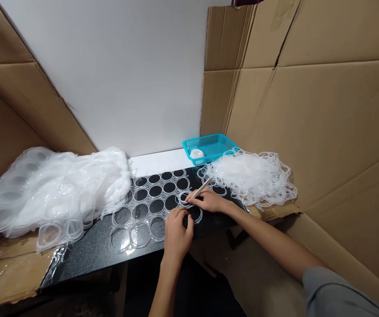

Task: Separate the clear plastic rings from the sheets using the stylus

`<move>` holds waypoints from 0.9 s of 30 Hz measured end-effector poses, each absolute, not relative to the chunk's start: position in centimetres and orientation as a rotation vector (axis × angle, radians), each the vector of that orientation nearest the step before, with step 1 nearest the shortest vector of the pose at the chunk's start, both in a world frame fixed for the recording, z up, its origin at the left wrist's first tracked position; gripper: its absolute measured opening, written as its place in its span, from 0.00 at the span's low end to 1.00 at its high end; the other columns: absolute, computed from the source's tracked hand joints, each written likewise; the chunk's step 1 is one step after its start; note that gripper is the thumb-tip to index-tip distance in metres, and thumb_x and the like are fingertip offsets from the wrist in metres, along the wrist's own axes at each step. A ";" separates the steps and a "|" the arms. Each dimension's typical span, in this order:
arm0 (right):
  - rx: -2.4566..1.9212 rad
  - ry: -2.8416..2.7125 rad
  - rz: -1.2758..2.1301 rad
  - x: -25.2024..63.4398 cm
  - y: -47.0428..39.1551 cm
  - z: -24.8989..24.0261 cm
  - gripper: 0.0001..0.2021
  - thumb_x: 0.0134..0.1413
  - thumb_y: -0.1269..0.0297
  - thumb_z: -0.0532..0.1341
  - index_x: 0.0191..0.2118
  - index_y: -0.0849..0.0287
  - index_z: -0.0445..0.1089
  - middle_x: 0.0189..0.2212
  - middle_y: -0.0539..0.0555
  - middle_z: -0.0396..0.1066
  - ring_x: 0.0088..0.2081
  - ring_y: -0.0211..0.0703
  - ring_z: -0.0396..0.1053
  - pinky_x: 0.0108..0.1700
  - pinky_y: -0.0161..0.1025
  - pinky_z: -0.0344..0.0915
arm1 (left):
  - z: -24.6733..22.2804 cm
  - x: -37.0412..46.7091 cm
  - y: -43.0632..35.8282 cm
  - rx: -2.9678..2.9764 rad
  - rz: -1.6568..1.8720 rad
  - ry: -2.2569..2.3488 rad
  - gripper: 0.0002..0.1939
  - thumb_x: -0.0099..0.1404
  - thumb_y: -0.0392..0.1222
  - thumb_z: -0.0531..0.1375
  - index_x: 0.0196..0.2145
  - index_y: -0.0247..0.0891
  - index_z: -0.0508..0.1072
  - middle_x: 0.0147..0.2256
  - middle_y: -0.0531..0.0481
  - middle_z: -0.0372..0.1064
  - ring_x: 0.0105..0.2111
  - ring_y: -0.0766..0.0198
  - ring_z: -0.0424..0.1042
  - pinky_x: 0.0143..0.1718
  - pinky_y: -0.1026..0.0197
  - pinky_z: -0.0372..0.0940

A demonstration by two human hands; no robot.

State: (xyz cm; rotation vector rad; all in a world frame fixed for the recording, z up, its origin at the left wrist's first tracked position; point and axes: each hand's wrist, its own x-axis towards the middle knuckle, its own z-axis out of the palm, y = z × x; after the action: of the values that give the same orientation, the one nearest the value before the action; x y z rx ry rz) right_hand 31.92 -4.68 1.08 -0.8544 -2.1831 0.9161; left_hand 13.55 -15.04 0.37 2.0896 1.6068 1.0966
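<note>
A clear plastic sheet of joined rings [146, 204], laid out in rows, rests on a dark speckled tabletop [86, 255]. My right hand [211, 200] is closed around a pale, slim stick-like tool [203, 186]. The tool slants, its lower end at a ring [183, 197] near the sheet's right side. My left hand [178, 231] rests on the sheet's near right part, fingers bent downward and thumb apart from them. Nothing shows in it, though its fingertips are partly hidden. A loose-looking ring [196, 215] lies between the hands.
A large heap of clear ring sheets [77, 180] lies at left. At right is a tangled pile of thin rings and plastic scraps [252, 176]. A turquoise basket [222, 140] behind holds a white roll-like item [196, 153]. Cardboard panels [334, 123] enclose the sides.
</note>
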 end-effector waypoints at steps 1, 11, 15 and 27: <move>-0.886 -2.138 0.963 32.1 -4.6 1.1 0.14 0.69 0.53 0.61 0.43 0.54 0.83 0.46 0.54 0.83 0.50 0.49 0.79 0.58 0.46 0.71 | 0.2 13.4 -15.1 2.085 1.114 1.599 0.06 0.72 0.36 0.57 0.39 0.40 0.74 0.46 0.45 0.78 0.50 0.52 0.75 0.56 0.44 0.67; -0.885 -2.091 1.052 32.1 -4.6 1.1 0.14 0.67 0.53 0.63 0.42 0.54 0.83 0.45 0.54 0.83 0.50 0.49 0.80 0.60 0.47 0.70 | 0.5 13.7 -15.2 2.120 1.101 1.627 0.06 0.71 0.35 0.58 0.39 0.41 0.76 0.46 0.46 0.79 0.49 0.52 0.75 0.54 0.44 0.68; -0.895 -2.044 1.103 32.1 -4.6 1.1 0.15 0.67 0.51 0.63 0.42 0.55 0.83 0.46 0.55 0.83 0.50 0.50 0.79 0.59 0.47 0.71 | 0.5 13.7 -15.3 2.126 1.100 1.631 0.07 0.72 0.35 0.57 0.38 0.41 0.76 0.46 0.46 0.79 0.50 0.52 0.74 0.54 0.44 0.68; -0.914 -2.156 0.983 32.1 -5.0 1.3 0.12 0.69 0.57 0.62 0.42 0.51 0.84 0.46 0.52 0.83 0.51 0.49 0.79 0.60 0.47 0.70 | 0.9 14.2 -15.6 2.242 0.995 1.675 0.10 0.70 0.39 0.61 0.49 0.44 0.76 0.51 0.46 0.79 0.52 0.48 0.73 0.54 0.42 0.66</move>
State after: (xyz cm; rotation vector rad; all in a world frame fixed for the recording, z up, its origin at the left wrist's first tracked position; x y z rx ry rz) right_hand 32.08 -5.00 1.34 -0.9139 -2.1562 0.9834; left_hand 14.17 -15.56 0.88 2.2424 1.6748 0.9949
